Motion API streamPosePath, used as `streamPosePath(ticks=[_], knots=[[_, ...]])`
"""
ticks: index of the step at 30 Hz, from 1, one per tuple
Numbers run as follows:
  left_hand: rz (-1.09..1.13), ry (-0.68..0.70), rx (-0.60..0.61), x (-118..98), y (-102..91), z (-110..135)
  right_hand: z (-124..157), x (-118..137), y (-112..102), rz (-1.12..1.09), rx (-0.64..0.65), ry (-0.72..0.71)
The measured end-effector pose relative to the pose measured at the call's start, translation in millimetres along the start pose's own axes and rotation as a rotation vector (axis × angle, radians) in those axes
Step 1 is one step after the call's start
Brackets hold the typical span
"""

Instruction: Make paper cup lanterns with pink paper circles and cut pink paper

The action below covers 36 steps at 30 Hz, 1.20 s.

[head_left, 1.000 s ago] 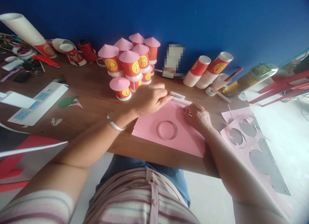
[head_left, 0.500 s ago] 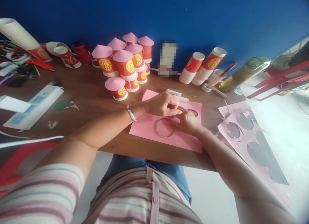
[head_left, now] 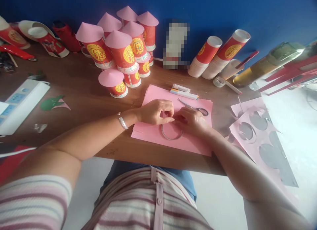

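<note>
My left hand (head_left: 158, 112) hovers over the stack of pink paper (head_left: 193, 147), thumb and fingers curled into a pinch. Close by on its right, my right hand (head_left: 194, 121) is bent with its fingers curled, the fingertips meeting near those of the left. Anything small between them is hidden from me. A thin round ring (head_left: 168, 138) lies flat on the paper just below the fingers, its upper part covered by them. Behind my right hand rest scissors (head_left: 203, 111) with dark handles. A white pen (head_left: 184, 94) and a short white tube (head_left: 181, 88) lie at the paper's far edge.
Red cups with pink paper cones (head_left: 119, 40) stand stacked at the back left. Stacks of paper cups (head_left: 206, 55), a tape roll (head_left: 219, 82) and a gold bottle (head_left: 260, 66) are at the back right. Cut pink sheets (head_left: 247, 150) lie right, a power strip (head_left: 24, 103) left.
My left hand has moved down and left, off the pen, and the fingers of both hands have come closer to the ring. The scissors show more fully. The view has tilted down slightly.
</note>
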<state>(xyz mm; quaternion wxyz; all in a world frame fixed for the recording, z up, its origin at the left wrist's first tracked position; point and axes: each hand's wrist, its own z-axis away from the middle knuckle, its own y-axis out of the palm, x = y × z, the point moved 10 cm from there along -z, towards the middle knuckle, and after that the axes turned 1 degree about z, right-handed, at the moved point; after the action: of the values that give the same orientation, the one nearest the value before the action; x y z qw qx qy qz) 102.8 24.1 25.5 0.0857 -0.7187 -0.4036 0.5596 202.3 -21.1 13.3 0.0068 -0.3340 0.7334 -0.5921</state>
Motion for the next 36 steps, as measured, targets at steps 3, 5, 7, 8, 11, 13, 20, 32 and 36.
streamPosePath(ticks=[3, 5, 7, 8, 11, 13, 20, 32, 36], knots=[[0.008, -0.011, -0.001, 5.8, 0.7, -0.6, 0.2, -0.4, -0.6, 0.004, -0.01, 0.031], [0.009, -0.016, -0.032, 8.3, -2.8, -0.6, 0.6, -0.9, 0.0, 0.006, -0.014, 0.05], [0.018, -0.03, -0.068, 11.0, -7.1, -0.2, 1.0, -1.3, 0.8, 0.005, -0.017, 0.06], [0.024, -0.041, -0.084, 12.4, -8.8, 0.2, 1.2, -1.4, 1.2, 0.005, -0.019, 0.063], [0.036, -0.059, -0.115, 14.7, -11.8, 0.7, 1.8, -1.9, 1.8, 0.012, -0.019, 0.072], [0.035, -0.056, -0.122, 14.5, -12.3, 0.5, 2.0, -1.7, 1.8, 0.012, -0.017, 0.075], [0.032, -0.069, -0.129, 17.8, -15.7, 0.1, 4.1, -7.4, -4.6, -0.016, -0.062, 0.122], [-0.004, 0.001, 0.065, 1.7, 1.1, -0.6, 17.6, -38.6, -36.0, 0.059, -0.322, 0.335], [-0.071, -0.01, 0.013, 4.4, 0.0, -0.2, 17.3, -42.9, -40.6, 0.129, -0.338, 0.343]])
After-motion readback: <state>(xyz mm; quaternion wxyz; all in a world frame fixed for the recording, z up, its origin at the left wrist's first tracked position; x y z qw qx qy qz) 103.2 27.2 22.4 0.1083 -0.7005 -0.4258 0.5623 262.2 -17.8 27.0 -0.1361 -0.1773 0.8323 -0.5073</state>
